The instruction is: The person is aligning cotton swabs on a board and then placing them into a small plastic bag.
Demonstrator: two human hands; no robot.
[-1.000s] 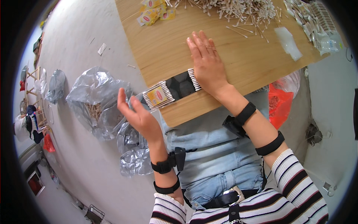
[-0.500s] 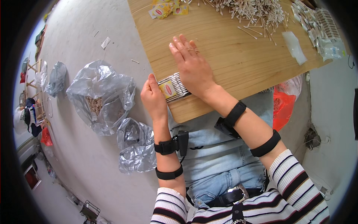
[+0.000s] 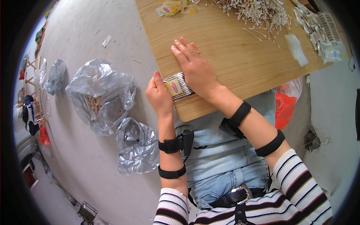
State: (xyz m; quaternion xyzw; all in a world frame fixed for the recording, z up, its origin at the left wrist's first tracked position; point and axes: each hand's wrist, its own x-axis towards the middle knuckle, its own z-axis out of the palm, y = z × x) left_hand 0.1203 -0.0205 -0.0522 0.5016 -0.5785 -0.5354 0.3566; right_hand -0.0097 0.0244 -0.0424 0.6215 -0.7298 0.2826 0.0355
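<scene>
A flat clear pack of cotton swabs [image 3: 182, 81] with a yellow card label lies at the left edge of the wooden table, near its front corner. My left hand [image 3: 159, 95] grips its left end, thumb up along the side and fingers curled around it. Over the pack's right end rests the heel of my right hand [image 3: 198, 71], palm down. Its fingers stretch out flat over the tabletop, pointing away from me. That end of the pack is hidden beneath my right hand.
Loose cotton swabs [image 3: 258, 13] are heaped at the table's far side, with yellow label cards [image 3: 170, 9] left of them. Filled packs [image 3: 330, 28] and a clear plastic sleeve [image 3: 296, 49] lie at the right. Grey plastic bags [image 3: 101, 90] stand on the floor at the left.
The left hand and the pack have shifted slightly right, closer to the right hand. The right hand stays flat in nearly the same place. The whole view has shifted a little.
</scene>
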